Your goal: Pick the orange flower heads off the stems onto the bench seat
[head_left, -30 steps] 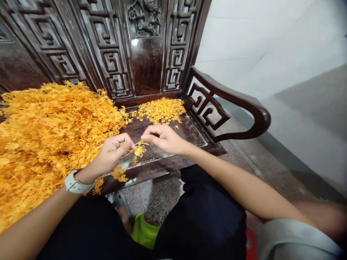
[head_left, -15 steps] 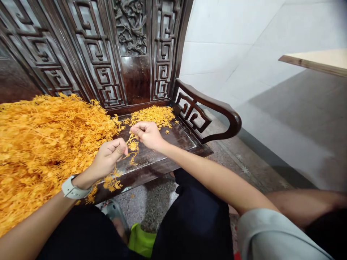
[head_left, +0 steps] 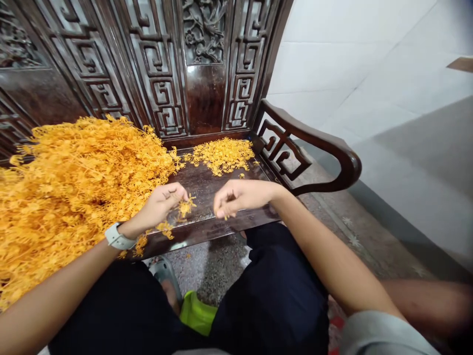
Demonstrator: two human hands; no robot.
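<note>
My left hand (head_left: 165,201), with a pale watch strap on the wrist, is closed in a pinch. A yellow plastic flower sprig (head_left: 185,207) sticks out from its fingertips. Over the bench's front edge, apart from it, my right hand (head_left: 242,196) curls with its fingertips together. A speck of yellow plastic (head_left: 226,217) shows under those fingertips; most of it is hidden. To the left of my left hand rises a large heap of branching yellow plastic sprigs (head_left: 99,172). Beyond both hands lies a smaller pile of loose yellow flower pieces (head_left: 225,155).
The dark wooden bench (head_left: 207,185) has a carved lattice back (head_left: 205,98) and a curved armrest (head_left: 325,143) on the right. A lime-green plastic object (head_left: 197,315) sits on the floor between my legs. Someone's bare limb (head_left: 424,303) shows at lower right.
My hands have moved apart; the right came back toward me, away from the sprig that both were at. The sprig stays in my left hand. The view has shifted left.
</note>
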